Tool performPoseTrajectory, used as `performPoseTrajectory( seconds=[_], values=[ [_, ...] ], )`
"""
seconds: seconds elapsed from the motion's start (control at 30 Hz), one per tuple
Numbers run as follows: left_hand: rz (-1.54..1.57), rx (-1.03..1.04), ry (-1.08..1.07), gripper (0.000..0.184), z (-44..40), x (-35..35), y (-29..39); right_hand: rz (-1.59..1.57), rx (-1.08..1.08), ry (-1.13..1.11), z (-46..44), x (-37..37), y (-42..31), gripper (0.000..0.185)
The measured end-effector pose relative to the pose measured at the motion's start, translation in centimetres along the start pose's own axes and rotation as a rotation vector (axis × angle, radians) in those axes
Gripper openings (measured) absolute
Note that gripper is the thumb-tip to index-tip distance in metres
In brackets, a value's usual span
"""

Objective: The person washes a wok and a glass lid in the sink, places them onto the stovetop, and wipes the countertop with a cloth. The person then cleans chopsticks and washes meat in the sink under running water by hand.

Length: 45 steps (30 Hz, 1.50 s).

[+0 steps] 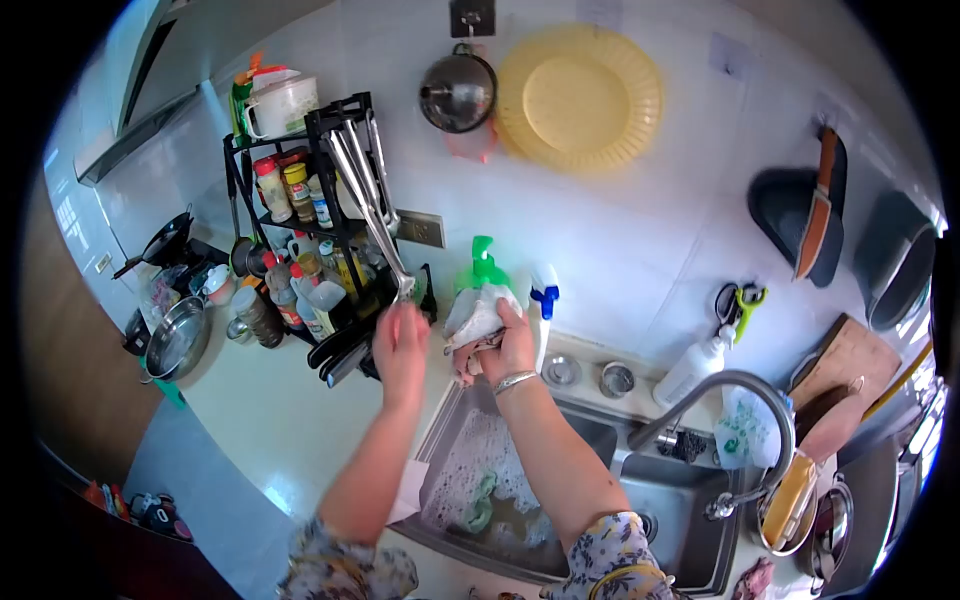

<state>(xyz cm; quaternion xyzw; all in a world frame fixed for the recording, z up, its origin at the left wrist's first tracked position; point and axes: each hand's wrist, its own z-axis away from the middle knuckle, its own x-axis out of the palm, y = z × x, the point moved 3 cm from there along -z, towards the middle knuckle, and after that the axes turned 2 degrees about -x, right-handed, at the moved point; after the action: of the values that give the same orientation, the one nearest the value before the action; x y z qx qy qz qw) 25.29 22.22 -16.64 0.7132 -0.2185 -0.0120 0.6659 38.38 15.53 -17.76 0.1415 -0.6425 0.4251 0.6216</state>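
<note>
Clamping the cloth [482, 314] in my right hand [512, 348], mid-frame; I cannot tell the grip of my blurred left hand [401, 348]. Suds [462, 440], lower centre, remain undrained.

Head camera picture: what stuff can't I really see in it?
All in the head view:
Left hand: blurred, so its grip can't be told.
Green-pump bottle: lower part hidden behind the pale cloth and right hand.
Left basin: suds hide much of its bottom.
Red-lidded jar: label too small to read.
Pink item: cut off by the bottom edge.
</note>
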Motion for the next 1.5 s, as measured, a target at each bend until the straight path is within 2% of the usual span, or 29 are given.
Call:
performPoseTrajectory(
  seconds=[0.07,0.1,0.17,0.2,0.23,0.3,0.37,0.43,0.47,0.5,0.57,0.6,0.63,0.67,0.7,0.73,0.87,0.9,0.93,0.97,1.07,1.13,1.17,1.23,1.3,1.33,1.37,1.43,1.5],
  values=[
    [0.051,-0.498,-0.171,0.05,7.8,-0.1,-3.1,0.108,0.077,-0.106,3.1,-0.5,-0.6,0.02],
    [0.039,-0.536,-0.178,0.05,9.9,0.2,-3.6,0.104,0.075,-0.066,4.8,-1.9,-0.6,0.02],
    [0.699,-0.851,-0.418,0.065,15.2,2.7,-5.5,0.917,-0.227,-0.187,9.4,-4.9,-0.6,0.027],
    [0.756,-0.709,-0.672,0.073,16.0,3.9,-5.6,1.159,-0.469,-0.261,12.4,-6.6,-1.3,0.033],
    [0.883,-0.77,-0.634,0.069,16.8,4.1,-8.4,1.402,-0.716,-0.361,15.1,-7.8,-1.7,0.04],
    [1.048,-0.898,-0.545,0.062,19.1,5.1,-12.7,1.697,-0.842,-0.312,19.9,-10.1,-3.7,0.034],
    [1.038,-1.075,-0.453,0.055,21.9,6.7,-15.9,1.651,-0.766,-0.426,23.9,-10.6,-8.0,0.054],
    [0.979,-1.196,-0.394,0.051,25.3,8.7,-16.3,1.58,-0.763,-0.444,26.5,-12.7,-10.9,0.054],
    [0.829,-1.078,-0.48,0.048,26.9,10.5,-16.7,1.605,-0.701,-0.409,27.4,-14.1,-12.3,0.049],
    [0.949,-1.115,-0.57,0.045,28.6,11.7,-19.0,1.631,-0.639,-0.379,28.2,-15.2,-13.6,0.045],
    [1.16,-1.2,-0.767,0.037,31.9,14.0,-23.3,1.698,-0.751,-0.274,28.4,-18.9,-15.7,0.024],
    [0.633,-1.061,-0.415,0.034,33.9,15.3,-20.8,1.724,-0.824,-0.196,27.6,-22.3,-16.3,0.017],
    [0.417,-1.05,-0.28,0.032,35.6,16.4,-20.2,1.644,-0.63,-0.02,26.6,-23.3,-18.4,0.015],
    [0.244,-1.048,-0.166,0.029,37.1,17.2,-19.7,1.725,-0.58,0.091,25.3,-24.9,-20.4,0.027],
    [0.172,-1.038,-0.106,0.027,38.5,17.8,-19.4,1.57,-0.313,0.399,23.6,-28.1,-22.2,0.032],
    [0.129,-0.969,-0.114,0.031,39.3,18.8,-19.1,1.607,-0.296,0.427,23.0,-30.8,-23.2,0.03],
    [0.105,-0.862,-0.163,0.038,37.9,19.9,-19.1,1.392,-0.262,0.317,27.0,-30.0,-22.7,0.025],
    [-0.218,-0.811,-0.197,0.038,36.4,19.6,-18.9,1.39,-0.318,0.266,28.0,-30.0,-21.6,0.027],
    [0.039,-0.92,-0.226,0.038,36.4,19.7,-20.5,1.569,-0.599,0.054,29.8,-26.1,-21.8,0.027],
    [0.302,-1.021,-0.254,0.037,36.7,19.9,-22.4,1.684,-0.597,0.038,30.5,-24.7,-22.0,0.023],
    [0.176,-0.899,-0.152,0.036,37.8,19.6,-25.3,1.58,-0.444,0.112,26.4,-29.4,-23.0,0.02],
    [0.134,-0.938,-0.097,0.036,39.3,20.3,-24.0,1.38,-0.02,0.353,22.9,-33.3,-24.0,0.023],
    [0.083,-0.954,-0.058,0.036,39.6,20.6,-22.5,1.239,0.013,0.369,22.2,-35.2,-23.5,0.028],
    [0.073,-1.007,-0.028,0.034,38.2,20.9,-21.3,1.336,-0.211,0.336,23.1,-34.6,-23.1,0.027],
    [0.077,-0.925,-0.057,0.033,36.9,20.0,-23.4,1.474,-0.263,0.29,25.4,-33.5,-22.2,0.025],
    [-0.071,-0.813,-0.202,0.033,35.3,19.5,-24.8,1.581,-0.507,0.155,26.8,-31.4,-21.4,0.026],
    [-0.069,-0.825,-0.193,0.033,35.5,18.8,-26.3,1.671,-0.754,0.013,28.3,-29.0,-20.9,0.028],
    [0.201,-1.107,-0.238,0.031,36.9,19.0,-27.6,1.697,-0.698,0.032,27.7,-27.6,-21.3,0.032],
    [0.266,-1.087,-0.147,0.027,38.8,19.9,-25.5,1.807,-0.441,0.123,24.6,-31.2,-22.1,0.033]
  ],
)
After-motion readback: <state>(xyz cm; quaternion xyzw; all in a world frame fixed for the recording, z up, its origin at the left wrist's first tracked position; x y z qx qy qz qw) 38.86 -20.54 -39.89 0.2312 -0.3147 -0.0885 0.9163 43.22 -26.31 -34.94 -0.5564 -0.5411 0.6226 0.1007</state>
